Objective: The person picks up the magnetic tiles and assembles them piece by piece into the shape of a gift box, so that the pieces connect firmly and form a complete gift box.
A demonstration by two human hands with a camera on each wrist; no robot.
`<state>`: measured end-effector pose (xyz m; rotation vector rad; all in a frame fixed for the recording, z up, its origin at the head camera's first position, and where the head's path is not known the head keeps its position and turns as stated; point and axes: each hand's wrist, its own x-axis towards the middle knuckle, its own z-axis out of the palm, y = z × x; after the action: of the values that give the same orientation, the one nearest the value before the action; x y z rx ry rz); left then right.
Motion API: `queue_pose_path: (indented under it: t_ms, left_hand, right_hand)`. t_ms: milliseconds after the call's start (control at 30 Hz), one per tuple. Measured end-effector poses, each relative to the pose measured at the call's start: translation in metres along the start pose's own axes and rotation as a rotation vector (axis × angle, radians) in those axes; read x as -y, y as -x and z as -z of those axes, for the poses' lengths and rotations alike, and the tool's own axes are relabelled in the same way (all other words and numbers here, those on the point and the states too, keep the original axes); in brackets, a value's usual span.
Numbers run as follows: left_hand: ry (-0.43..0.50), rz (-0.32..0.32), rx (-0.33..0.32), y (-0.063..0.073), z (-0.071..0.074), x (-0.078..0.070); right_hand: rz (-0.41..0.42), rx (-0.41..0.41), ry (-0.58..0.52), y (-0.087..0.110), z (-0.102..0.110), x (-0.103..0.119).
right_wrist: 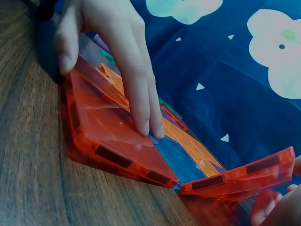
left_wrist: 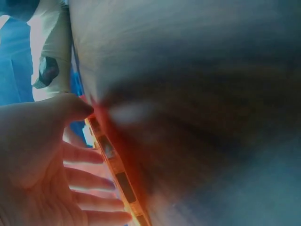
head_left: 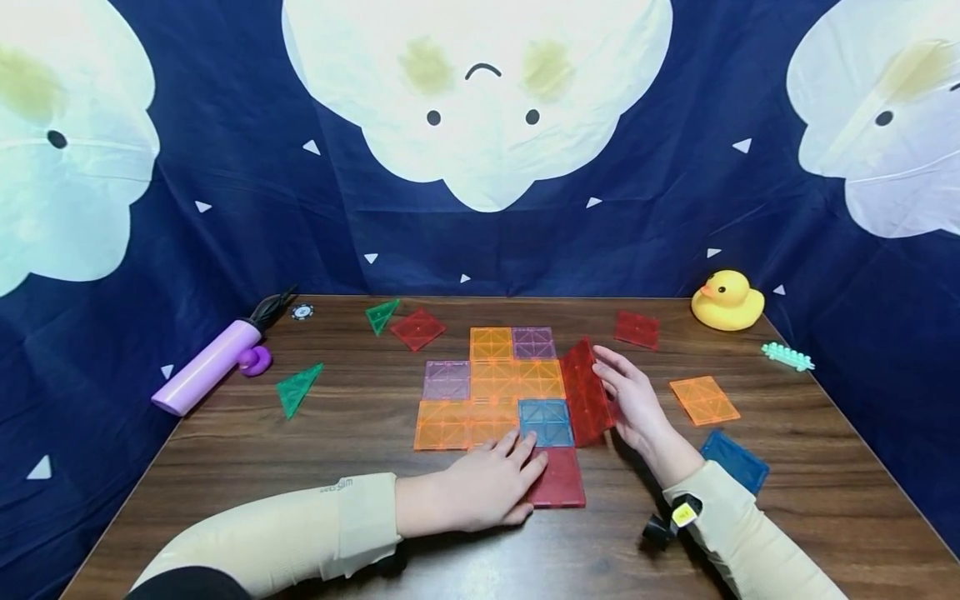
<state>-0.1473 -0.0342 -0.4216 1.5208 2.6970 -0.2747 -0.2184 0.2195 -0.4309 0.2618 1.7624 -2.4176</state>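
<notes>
Magnetic tiles lie joined flat in the middle of the table in the head view, among them orange tiles point(head_left: 442, 425), purple tiles point(head_left: 447, 381) and a blue tile point(head_left: 551, 417). My left hand point(head_left: 491, 483) rests with spread fingers on the near part, over a red tile point(head_left: 564, 483) and the blue tile's edge. With my right hand point(head_left: 633, 404) I hold a red magnetic tile panel point(head_left: 583, 392) by its outer side. It tilts up from the flat layout, its lower edge right at the blue tile. In the right wrist view, that raised panel point(right_wrist: 240, 176) meets the flat red tile point(right_wrist: 117, 136) at a corner.
Loose red point(head_left: 637, 329), orange point(head_left: 705, 400) and dark blue point(head_left: 738, 461) tiles lie at right, near a rubber duck point(head_left: 727, 302) and a mint-coloured toy point(head_left: 787, 357). At left are green triangles point(head_left: 298, 390), a purple cylinder point(head_left: 210, 367) and a poker chip point(head_left: 302, 312).
</notes>
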Motion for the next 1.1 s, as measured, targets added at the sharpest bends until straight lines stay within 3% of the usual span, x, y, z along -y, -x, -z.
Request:
queue_pose_path:
  t_ms: [133, 433, 667, 833, 900, 1000, 1100]
  left_hand:
    - [0.052, -0.021, 0.012, 0.001, 0.004, 0.004]
    - [0.075, -0.08, -0.138, 0.005, 0.011, 0.008]
    - [-0.096, -0.092, -0.371, 0.004, 0.023, 0.008]
    - [-0.245, -0.107, -0.592, 0.0, 0.02, 0.006]
    - [-0.286, -0.089, -0.649, -0.001, 0.018, 0.005]
    - [-0.335, -0.042, -0.657, -0.002, 0.016, 0.003]
    - [-0.36, 0.006, -0.606, -0.001, 0.016, -0.002]
  right_hand:
    - [-0.046, 0.052, -0.032, 0.0, 0.001, 0.0]
    - [-0.071, 0.109, -0.017, 0.003, -0.004, -0.002]
    - [-0.047, 0.094, 0.024, 0.005, -0.008, -0.003]
    - [-0.043, 0.092, 0.028, 0.005, -0.009, -0.005]
    - [-0.044, 0.091, 0.023, 0.004, -0.009, -0.006]
    - [-0.042, 0.097, 0.014, 0.004, -0.01, -0.006]
    - [-0.04, 0.1, 0.016, 0.004, -0.01, -0.006]
